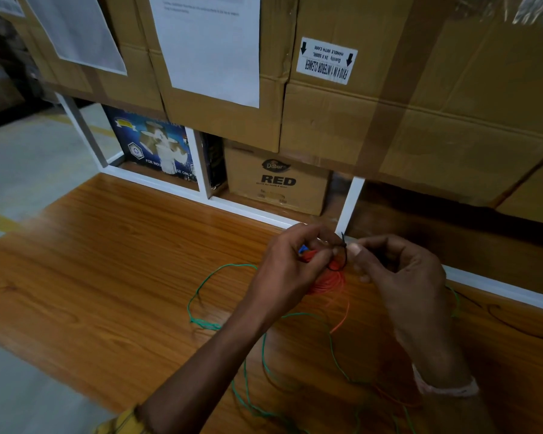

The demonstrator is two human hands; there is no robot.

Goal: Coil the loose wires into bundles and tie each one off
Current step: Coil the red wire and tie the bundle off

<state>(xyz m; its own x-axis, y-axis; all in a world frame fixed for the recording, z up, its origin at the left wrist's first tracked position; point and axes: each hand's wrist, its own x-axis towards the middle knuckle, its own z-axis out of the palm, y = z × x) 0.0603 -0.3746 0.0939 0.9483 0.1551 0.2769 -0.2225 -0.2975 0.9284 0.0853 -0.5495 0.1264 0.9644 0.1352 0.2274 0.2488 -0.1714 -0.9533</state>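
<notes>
While both hands work near the bench's (107, 261) back edge, the left hand (290, 267) grips one red wire coil (329, 281) and the right hand (398, 270) pinches one black tie (344, 255). One green wire (201, 321) sprawls loose; cardboard boxes (389, 120) stand behind.

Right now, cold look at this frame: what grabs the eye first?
Mid-frame, the left hand grips an orange wire coil while the right hand pinches a thin black tie looped over it. Loose green wire sprawls across the wooden table. Stacked cardboard boxes fill the background.
</notes>
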